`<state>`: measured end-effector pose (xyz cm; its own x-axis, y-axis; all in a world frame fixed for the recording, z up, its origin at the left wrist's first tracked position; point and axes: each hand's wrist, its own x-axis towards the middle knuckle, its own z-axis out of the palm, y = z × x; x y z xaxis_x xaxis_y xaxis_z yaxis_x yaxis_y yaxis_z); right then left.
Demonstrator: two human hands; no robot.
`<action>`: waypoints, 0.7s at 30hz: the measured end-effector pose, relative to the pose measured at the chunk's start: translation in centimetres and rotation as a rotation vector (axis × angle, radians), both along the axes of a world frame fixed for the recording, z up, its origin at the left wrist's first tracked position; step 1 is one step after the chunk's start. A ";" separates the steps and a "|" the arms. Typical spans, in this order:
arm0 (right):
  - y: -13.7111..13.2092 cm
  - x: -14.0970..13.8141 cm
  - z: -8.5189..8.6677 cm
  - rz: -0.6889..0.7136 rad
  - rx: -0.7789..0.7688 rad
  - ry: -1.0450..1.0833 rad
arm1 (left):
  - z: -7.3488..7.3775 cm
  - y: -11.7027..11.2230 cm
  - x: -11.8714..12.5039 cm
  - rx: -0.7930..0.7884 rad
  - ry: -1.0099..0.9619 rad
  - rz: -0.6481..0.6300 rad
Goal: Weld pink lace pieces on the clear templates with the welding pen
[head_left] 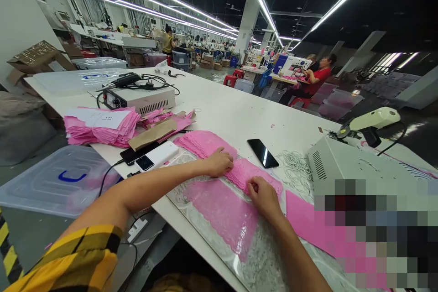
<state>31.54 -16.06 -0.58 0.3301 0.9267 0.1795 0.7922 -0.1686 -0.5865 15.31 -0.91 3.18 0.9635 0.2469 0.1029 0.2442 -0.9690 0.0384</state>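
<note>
Two piles of pink lace fabric pieces lie on the table in front of me, a left pile and a right pile. My left hand rests where they meet, its fingers curled down on the fabric. At the near edge of the right pile, my right hand is closed, thumb and fingers pinched on the lace. Closer to me, a single sheer pink lace piece is spread flat on a clear, shiny sheet with a pale pattern underneath.
A black phone and tangled pale cord lie beyond my right hand. A grey machine and flat pink sheet are right. Leftward are a power bank, a labelled pink bundle and a control box.
</note>
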 end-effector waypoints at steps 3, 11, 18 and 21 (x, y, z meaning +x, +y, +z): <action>0.0 0.1 0.1 0.003 -0.006 0.013 | -0.1 -0.1 0.0 -0.028 -0.021 0.018; 0.9 -0.3 1.5 0.025 0.008 0.021 | -0.5 -0.3 -0.2 -0.054 -0.132 0.052; 4.6 -3.9 2.3 -0.001 0.036 -0.037 | -0.8 0.2 -0.6 -0.029 -0.189 0.046; 5.1 -4.1 2.4 -0.028 0.057 -0.021 | -0.9 0.2 -0.8 -0.020 -0.197 0.056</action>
<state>27.45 -10.94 1.80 0.3516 0.9051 0.2392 0.8001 -0.1579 -0.5787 14.56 -0.73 2.24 0.9100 0.3034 0.2827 0.2835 -0.9527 0.1097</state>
